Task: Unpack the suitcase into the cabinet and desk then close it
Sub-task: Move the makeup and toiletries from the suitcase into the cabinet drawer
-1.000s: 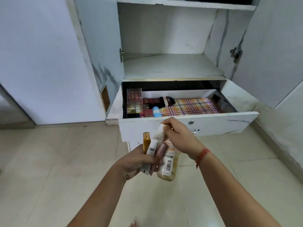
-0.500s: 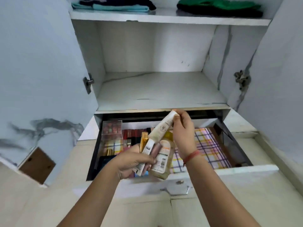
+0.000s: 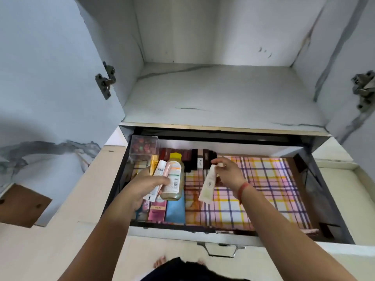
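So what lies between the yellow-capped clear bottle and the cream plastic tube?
Head view: only checked drawer liner between yellow-capped clear bottle and cream plastic tube.

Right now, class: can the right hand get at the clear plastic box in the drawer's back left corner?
Probably not: the right hand pinches a cream plastic tube, and the left hand, gripping bottles, hangs between it and the clear plastic box.

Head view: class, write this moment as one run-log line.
stage: unpacking toiletries | left hand: grips clear yellow-capped plastic bottle and small tubes | right hand: pinches cream plastic tube over open white drawer
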